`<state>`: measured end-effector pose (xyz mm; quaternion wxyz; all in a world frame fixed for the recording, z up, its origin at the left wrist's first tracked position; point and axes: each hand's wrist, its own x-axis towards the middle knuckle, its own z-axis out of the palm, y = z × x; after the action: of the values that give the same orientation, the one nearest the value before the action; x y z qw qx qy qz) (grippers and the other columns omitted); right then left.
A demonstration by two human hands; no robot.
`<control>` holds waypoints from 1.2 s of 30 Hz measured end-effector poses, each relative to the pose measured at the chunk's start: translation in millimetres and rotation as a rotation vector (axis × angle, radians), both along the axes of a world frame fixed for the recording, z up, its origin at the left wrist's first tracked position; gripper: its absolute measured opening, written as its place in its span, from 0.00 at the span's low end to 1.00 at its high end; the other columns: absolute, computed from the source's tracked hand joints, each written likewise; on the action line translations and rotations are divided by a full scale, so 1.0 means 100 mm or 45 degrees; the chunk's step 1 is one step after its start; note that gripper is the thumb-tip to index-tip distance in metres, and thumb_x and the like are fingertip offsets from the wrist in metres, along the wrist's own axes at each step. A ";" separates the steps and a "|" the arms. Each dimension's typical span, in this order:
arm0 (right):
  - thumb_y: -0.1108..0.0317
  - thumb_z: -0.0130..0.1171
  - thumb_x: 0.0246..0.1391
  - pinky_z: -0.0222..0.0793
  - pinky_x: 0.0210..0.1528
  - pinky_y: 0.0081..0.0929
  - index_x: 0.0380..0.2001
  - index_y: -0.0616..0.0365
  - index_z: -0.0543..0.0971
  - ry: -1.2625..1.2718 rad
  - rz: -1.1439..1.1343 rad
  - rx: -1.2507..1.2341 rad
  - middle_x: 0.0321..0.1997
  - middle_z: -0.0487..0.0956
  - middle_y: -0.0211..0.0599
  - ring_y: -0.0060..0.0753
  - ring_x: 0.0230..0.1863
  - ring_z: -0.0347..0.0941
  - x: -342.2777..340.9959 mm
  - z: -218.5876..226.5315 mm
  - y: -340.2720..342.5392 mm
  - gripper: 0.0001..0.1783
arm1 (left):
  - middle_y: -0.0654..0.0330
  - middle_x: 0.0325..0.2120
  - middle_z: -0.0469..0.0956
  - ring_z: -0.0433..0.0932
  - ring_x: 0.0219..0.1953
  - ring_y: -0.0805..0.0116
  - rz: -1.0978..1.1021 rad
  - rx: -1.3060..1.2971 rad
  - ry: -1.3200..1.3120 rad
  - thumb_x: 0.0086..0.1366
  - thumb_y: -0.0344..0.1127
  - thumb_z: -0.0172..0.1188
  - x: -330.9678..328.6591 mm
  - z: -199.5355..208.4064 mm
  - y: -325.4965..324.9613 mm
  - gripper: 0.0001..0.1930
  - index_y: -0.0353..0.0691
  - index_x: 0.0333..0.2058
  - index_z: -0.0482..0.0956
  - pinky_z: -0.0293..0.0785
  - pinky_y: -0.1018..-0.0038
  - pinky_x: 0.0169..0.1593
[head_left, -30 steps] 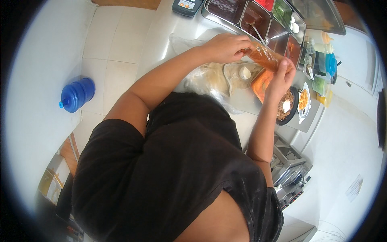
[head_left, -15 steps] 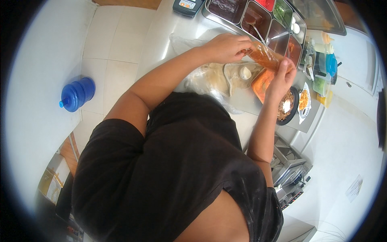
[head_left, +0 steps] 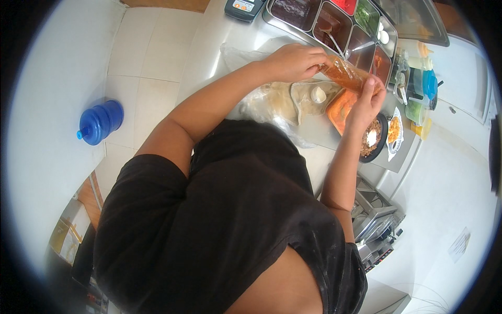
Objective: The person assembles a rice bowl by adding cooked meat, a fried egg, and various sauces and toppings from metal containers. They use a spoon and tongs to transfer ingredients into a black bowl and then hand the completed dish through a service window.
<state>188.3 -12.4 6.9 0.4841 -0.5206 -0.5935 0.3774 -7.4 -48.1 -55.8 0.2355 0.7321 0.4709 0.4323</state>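
Note:
Between my two hands a clear plastic bag of orange-red sauce point(head_left: 343, 75) is stretched above the counter. My left hand point(head_left: 298, 61) pinches its left end, and my right hand point(head_left: 369, 99) grips the right end with the thumb on top. Just below the bag lies an orange tray point(head_left: 341, 110) with orange contents. To its left, a flat tan item point(head_left: 298, 98) rests on the counter with a small white piece point(head_left: 318, 94) on it. Crumpled clear plastic point(head_left: 266, 107) spreads around and under the tan item.
A steel multi-compartment container point(head_left: 306, 34) with sauces, greens, eggs and spoons stands at the back. Right of my right hand are a black bowl point(head_left: 383, 137) of brown food and a foil-like dish point(head_left: 396, 144). A digital device point(head_left: 244, 9) sits far left; a blue water jug point(head_left: 102, 123) is on the floor.
Almost nothing differs. The bag of sauce and my right hand have shifted very slightly; my left hand keeps its pinch.

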 end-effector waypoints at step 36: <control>0.63 0.52 0.62 0.64 0.51 0.23 0.43 0.62 0.69 -0.041 0.039 0.010 0.43 0.73 0.37 0.25 0.45 0.69 0.00 -0.02 0.03 0.13 | 0.65 0.37 0.74 0.76 0.39 0.63 0.051 -0.036 0.011 0.57 0.34 0.55 0.03 -0.01 0.00 0.15 0.50 0.44 0.75 0.71 0.64 0.42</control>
<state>188.6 -9.4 5.0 0.4708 -0.5155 -0.6107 0.3739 -4.7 -48.3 -57.0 0.2350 0.7210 0.4926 0.4270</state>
